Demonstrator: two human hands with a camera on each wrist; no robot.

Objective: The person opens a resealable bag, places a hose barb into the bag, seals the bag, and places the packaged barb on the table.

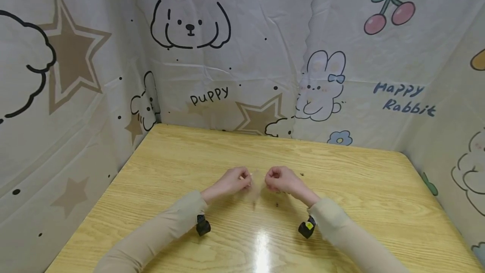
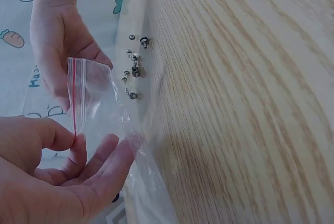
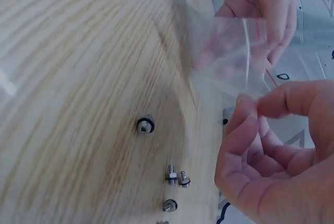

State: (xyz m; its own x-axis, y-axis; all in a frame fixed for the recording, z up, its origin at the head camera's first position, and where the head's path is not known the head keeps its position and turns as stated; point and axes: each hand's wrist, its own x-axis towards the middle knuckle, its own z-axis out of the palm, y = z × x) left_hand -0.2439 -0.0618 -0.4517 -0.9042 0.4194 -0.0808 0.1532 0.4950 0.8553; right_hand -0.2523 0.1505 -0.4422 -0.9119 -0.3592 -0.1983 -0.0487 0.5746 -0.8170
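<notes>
A clear plastic zip bag [image 2: 102, 91] with a red line along its mouth hangs between the two hands above the wooden table. My left hand [image 1: 233, 181] pinches it at the red-lined edge between thumb and index finger, the other fingers lying along the bag's side. On the opposite edge, the thumb and index fingertip of my right hand [image 3: 284, 145] meet at the bag's corner. Small metal fittings [image 3: 145, 125] with black rings lie on the tabletop near the right hand. Several more fittings [image 2: 135, 67] are grouped together in the left wrist view.
The wooden table [image 1: 182, 151] reaches back to a printed cloth [image 1: 242, 66] that hangs behind it and at both sides. A black wrist camera [image 1: 203, 225] is strapped below the left sleeve, another camera [image 1: 307, 227] below the right one.
</notes>
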